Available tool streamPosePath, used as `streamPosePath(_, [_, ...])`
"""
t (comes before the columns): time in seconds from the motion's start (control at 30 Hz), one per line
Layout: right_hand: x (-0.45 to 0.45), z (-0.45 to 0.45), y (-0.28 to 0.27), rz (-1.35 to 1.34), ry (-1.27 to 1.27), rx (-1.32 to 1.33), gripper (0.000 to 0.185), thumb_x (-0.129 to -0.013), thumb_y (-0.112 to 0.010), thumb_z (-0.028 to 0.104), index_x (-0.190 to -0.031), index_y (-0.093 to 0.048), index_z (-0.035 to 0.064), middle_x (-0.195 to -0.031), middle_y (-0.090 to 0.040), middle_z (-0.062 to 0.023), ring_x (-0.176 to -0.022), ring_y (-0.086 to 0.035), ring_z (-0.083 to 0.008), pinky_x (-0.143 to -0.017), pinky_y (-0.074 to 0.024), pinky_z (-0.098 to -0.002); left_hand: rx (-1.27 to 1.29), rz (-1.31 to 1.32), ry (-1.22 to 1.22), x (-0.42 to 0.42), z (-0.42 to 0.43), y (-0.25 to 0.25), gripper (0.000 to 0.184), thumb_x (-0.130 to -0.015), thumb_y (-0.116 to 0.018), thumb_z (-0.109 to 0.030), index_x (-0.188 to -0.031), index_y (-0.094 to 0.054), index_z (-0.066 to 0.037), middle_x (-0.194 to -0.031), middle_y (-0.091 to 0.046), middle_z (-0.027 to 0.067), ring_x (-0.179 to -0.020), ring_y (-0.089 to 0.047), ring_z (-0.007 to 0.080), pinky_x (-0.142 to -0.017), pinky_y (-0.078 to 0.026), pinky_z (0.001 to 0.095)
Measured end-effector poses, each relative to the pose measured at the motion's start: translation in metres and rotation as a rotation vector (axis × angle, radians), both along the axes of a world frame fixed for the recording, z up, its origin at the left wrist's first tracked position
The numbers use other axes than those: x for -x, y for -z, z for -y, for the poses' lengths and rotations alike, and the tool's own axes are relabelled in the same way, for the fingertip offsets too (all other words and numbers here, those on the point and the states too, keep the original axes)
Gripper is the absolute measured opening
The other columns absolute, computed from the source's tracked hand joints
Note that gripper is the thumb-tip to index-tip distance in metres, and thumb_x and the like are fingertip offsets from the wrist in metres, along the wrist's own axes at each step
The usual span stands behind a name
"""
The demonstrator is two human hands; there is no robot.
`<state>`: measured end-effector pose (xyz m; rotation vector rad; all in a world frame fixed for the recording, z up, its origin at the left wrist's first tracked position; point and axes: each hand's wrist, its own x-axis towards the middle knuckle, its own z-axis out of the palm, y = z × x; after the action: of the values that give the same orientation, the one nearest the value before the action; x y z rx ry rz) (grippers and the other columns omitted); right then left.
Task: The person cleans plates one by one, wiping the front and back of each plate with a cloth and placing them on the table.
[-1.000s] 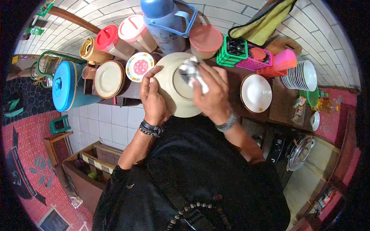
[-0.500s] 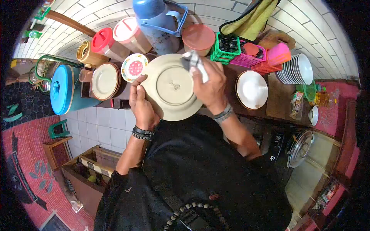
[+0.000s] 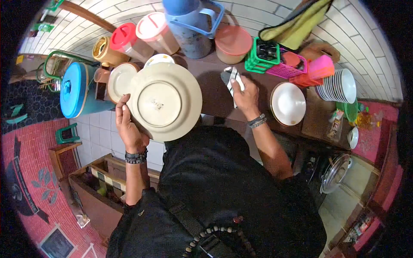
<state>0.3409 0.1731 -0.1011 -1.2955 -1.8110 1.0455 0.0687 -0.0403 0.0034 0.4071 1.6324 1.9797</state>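
A cream plate point(image 3: 191, 101) is tilted with its underside and foot ring toward me. My left hand point(image 3: 131, 129) is closed on its left edge, with the thumb hidden behind it. In my right hand point(image 3: 246, 98) is a folded grey-and-white cloth point(image 3: 232, 81), held over the brown table and apart from the plate. Just behind the held plate, partly covered by it, lie a stack of brown-rimmed plates point(image 3: 119, 81) and a small patterned plate point(image 3: 160, 58). Right of my right hand sits a stack of white plates point(image 3: 289, 104).
Along the wall stand lidded containers point(image 3: 157, 34), a blue thermos jug point(image 3: 193, 38), a pink-lidded tub point(image 3: 232, 45) and green and pink baskets point(image 3: 263, 56). A blue drink cooler point(image 3: 73, 88) is at the left. Nested bowls point(image 3: 342, 85) lie at the right.
My left hand has carried the plate to the left, toward the brown-rimmed stack. My right hand with the cloth has come off the plate and is now away to its right.
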Motion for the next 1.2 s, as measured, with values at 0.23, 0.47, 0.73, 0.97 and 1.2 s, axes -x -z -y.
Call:
streamPosePath(0.23, [0.055,0.009,0.012,0.263,0.074,-0.462,0.038,-0.095,-0.069,0.033,-0.122,-0.073,0.0065,-0.131,-0.067,-0.0193,-0.123,-0.060,-0.0301,-0.108,-0.0435,-0.0442,-0.042,-0.060,0.074,0.015,-0.020,-0.002,0.033,-0.112,-0.044,-0.020,-0.137,-0.059,-0.003,-0.141,-0.060,0.0118,-0.126,-0.060,0.0226,-0.109,-0.050,0.0378])
streamPosePath(0.47, [0.078,0.077,-0.105,-1.062,-0.259,0.755,0.040,-0.099,-0.070,0.017,-0.133,-0.063,-0.0030,-0.128,-0.070,-0.0095,-0.117,-0.064,-0.0193,-0.102,-0.0488,-0.0355,-0.145,0.012,0.243,0.024,-0.046,0.000,0.038,-0.112,-0.042,-0.015,-0.146,-0.054,-0.001,-0.153,-0.052,0.0136,-0.138,-0.051,0.0208,-0.117,-0.040,0.0376])
streamPosePath(0.73, [0.060,0.107,-0.135,-0.105,-0.209,-0.078,0.012,-0.093,-0.067,0.004,-0.100,-0.077,-0.0001,-0.100,-0.077,-0.0163,-0.100,-0.074,-0.0247,-0.088,-0.0558,-0.0356,-0.035,0.561,0.649,0.035,-0.040,-0.041,0.087,-0.104,-0.044,-0.069,-0.169,-0.012,-0.021,-0.159,-0.043,0.0179,-0.141,-0.048,0.0345,-0.110,-0.044,0.0519])
streamPosePath(0.97, [0.070,0.114,-0.114,0.128,-0.559,-0.852,0.020,-0.088,-0.067,0.008,-0.105,-0.077,0.0033,-0.112,-0.077,-0.0115,-0.113,-0.072,-0.0270,-0.096,-0.0520,-0.0449,0.028,0.075,0.348,-0.006,-0.051,-0.046,0.065,-0.108,-0.055,-0.020,-0.163,-0.026,-0.002,-0.160,-0.042,0.0154,-0.140,-0.047,0.0219,-0.117,-0.038,0.0365])
streamPosePath(1.2, [0.051,0.094,-0.102,-0.002,-0.521,-0.805,0.055,-0.088,-0.075,0.049,-0.121,-0.071,0.0048,-0.124,-0.071,-0.0156,-0.124,-0.063,-0.0360,-0.112,-0.0383,-0.0559,0.080,-0.122,0.186,0.021,-0.035,-0.002,0.052,-0.106,-0.044,-0.006,-0.157,-0.042,-0.002,-0.155,-0.051,0.0142,-0.134,-0.053,0.0204,-0.115,-0.040,0.0344])
